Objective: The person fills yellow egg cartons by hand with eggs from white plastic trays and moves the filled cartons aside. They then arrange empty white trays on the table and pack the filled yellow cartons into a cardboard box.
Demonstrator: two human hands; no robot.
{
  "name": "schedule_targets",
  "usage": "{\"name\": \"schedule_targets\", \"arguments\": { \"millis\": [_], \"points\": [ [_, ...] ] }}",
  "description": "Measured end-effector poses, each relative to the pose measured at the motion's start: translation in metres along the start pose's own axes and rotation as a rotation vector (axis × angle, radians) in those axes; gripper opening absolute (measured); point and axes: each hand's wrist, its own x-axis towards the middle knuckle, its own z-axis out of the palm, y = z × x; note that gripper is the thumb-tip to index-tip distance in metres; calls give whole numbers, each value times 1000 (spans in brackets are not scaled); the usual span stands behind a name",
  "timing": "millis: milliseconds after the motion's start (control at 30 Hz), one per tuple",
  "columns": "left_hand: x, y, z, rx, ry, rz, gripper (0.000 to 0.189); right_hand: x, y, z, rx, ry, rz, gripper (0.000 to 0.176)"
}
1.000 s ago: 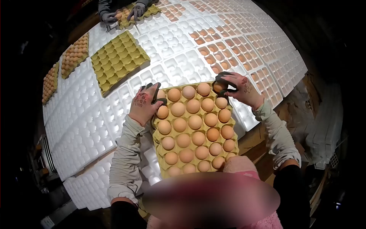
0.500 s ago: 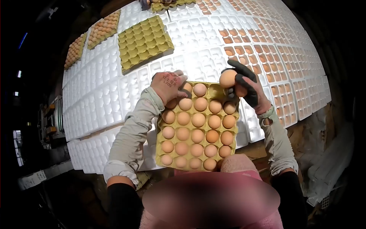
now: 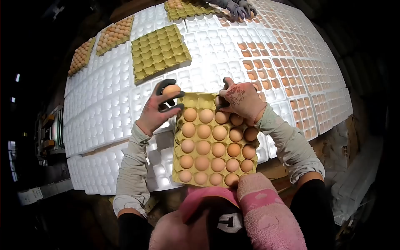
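Observation:
A yellow-green egg tray (image 3: 175,160) full of brown eggs lies before me, with bare cups at the left of its far row. My left hand (image 3: 155,110) is raised at the tray's far left corner. Its dark-tipped fingers are closed around a brown egg (image 3: 171,90), clear of the tray. My right hand (image 3: 245,100) bends down over the far row, fingers and thumb pinched on an egg that they mostly hide. Both gloves are pale with dark fingertips.
White moulded trays (image 3: 100,91) cover the table, several at the right holding eggs (image 3: 287,71). An egg-free yellow-green tray (image 3: 160,52) lies beyond my left hand. Two filled egg trays (image 3: 114,35) stand far left. A co-worker's grey-gloved hands (image 3: 241,10) touch eggs at the far edge.
My left hand has moved left off the tray, now with an egg. My right hand has come back over the far row without the eggs it held. The co-worker's hands have moved right.

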Motion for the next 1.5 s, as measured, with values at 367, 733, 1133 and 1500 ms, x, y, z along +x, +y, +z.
{"name": "schedule_targets", "arguments": {
  "millis": [367,733,1133,1500],
  "points": [
    [122,11,-11,348,-402,401,51,53,140,74,2800,210,252,56],
    [332,-183,70,-1,-535,-178,44,153,205,139,149,400,521,58],
    [280,-79,90,-412,-41,127,41,65,194,94,1283,745,379,37],
    [47,50,154,664,-288,356,71,-107,30,27,59,165,13,46]
  ]
}}
